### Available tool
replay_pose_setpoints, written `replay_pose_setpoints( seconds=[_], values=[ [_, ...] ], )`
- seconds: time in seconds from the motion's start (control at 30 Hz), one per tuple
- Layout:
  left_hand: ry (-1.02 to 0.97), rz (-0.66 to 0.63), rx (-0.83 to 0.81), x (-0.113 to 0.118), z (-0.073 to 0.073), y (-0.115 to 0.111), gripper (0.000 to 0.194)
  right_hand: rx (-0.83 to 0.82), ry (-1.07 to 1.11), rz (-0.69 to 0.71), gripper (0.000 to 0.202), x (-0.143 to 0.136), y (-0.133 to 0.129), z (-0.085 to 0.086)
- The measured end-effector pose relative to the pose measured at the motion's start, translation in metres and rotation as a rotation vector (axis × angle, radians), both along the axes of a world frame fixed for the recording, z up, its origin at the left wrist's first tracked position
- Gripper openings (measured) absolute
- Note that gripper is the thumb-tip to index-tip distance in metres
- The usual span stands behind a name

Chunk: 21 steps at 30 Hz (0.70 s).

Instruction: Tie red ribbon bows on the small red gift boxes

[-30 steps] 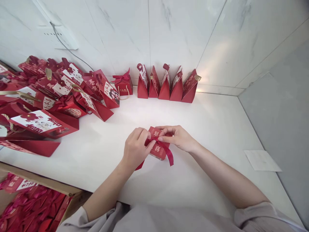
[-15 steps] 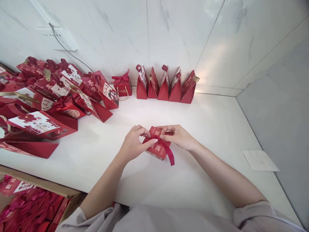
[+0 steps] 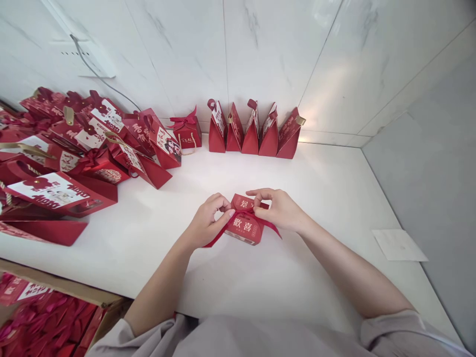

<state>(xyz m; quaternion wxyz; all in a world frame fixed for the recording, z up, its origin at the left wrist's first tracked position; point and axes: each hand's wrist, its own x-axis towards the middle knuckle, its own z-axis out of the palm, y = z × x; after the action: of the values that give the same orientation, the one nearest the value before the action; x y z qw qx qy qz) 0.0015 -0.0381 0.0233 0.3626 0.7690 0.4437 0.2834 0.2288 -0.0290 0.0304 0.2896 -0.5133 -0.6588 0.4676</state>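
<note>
A small red box (image 3: 243, 229) with white characters lies on the white table in front of me. A dark red ribbon (image 3: 274, 229) crosses its top, with one tail hanging to each side. At the box's left edge, my left hand (image 3: 211, 220) pinches the ribbon between thumb and forefinger. My right hand (image 3: 277, 208) pinches the ribbon near the top right of the box, its fingers closed on it.
Many red gift boxes (image 3: 55, 191) crowd the table's left side. Several triangular boxes (image 3: 251, 136) and a bow-topped box (image 3: 188, 134) stand along the wall. A carton (image 3: 106, 297) of red boxes is at the lower left. White paper (image 3: 399, 244) lies at right.
My hands have moved slightly apart, drawing the ribbon sideways. One ribbon tail now hangs out left under my left hand, and more of the box's front shows.
</note>
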Motion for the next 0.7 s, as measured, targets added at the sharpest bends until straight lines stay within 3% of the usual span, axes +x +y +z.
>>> replay_pose_setpoints(
  seconds=[0.17, 0.3, 0.4, 0.53, 0.6, 0.7],
  values=[
    [0.106, -0.028, -0.049, -0.004, 0.005, 0.003, 0.015, 0.093, -0.222, -0.056, 0.010, 0.006, 0.003, 0.004],
    [0.057, 0.064, -0.167, -0.005, 0.008, 0.004, 0.019, 0.194, -0.275, 0.014, 0.002, 0.017, 0.007, 0.005],
    [0.051, 0.122, -0.224, -0.013, 0.009, 0.005, 0.024, 0.243, -0.240, 0.046, 0.023, 0.029, 0.009, 0.011],
    [0.208, -0.064, -0.342, -0.028, 0.012, 0.009, 0.031, 0.266, -0.235, 0.054, 0.020, 0.038, 0.009, 0.017],
    [0.220, -0.064, -0.296, -0.030, 0.015, 0.011, 0.033, 0.264, -0.236, 0.082, 0.017, 0.037, 0.009, 0.017],
    [0.129, 0.083, -0.012, -0.024, 0.019, 0.013, 0.025, 0.315, -0.194, 0.124, 0.015, 0.030, 0.008, 0.014]
  ],
)
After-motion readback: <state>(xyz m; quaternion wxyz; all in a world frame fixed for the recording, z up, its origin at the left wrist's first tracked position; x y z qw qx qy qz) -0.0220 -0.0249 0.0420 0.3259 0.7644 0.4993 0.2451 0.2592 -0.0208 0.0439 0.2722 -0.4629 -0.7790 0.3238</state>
